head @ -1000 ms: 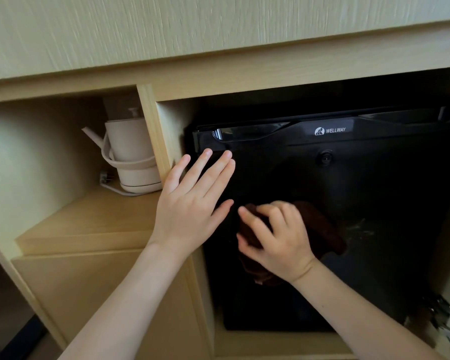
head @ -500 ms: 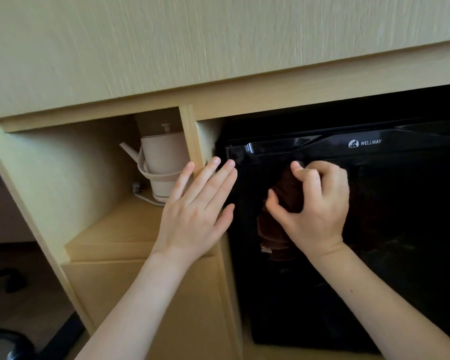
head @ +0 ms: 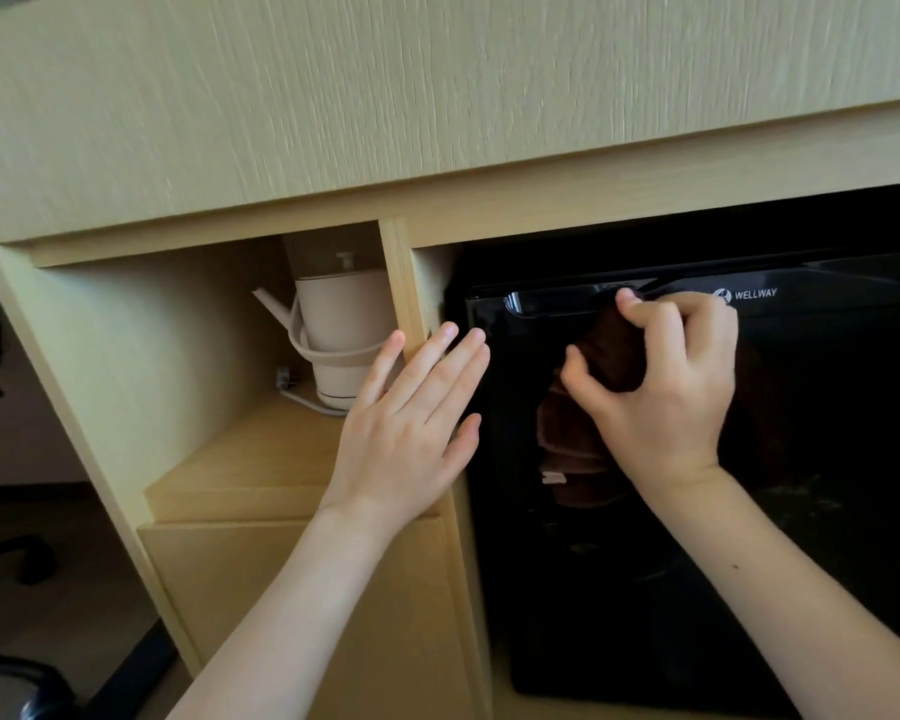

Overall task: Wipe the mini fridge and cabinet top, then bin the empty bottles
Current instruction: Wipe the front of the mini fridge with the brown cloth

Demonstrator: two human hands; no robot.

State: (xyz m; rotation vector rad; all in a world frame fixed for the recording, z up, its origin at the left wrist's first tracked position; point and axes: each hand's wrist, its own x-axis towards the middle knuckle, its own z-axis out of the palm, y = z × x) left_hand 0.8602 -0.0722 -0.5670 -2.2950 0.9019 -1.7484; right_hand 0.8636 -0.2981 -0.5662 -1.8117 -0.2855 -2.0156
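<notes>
Right hand [head: 661, 387] gripping cloth [head: 611, 356], now higher

Pale wood-grain panelling [head: 333, 96] fills the upper view. At lower left the floor [head: 63, 589] lies dim and brownish — a dark chair base [head: 17, 558] stands there, with soft daylight on the wood.

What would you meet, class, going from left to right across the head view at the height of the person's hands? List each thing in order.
Kettle → cabinet divider post → left hand, open and flat → dark brown cloth → right hand, its grip closed on the cloth → WELLWAY logo on the black mini fridge.
</notes>
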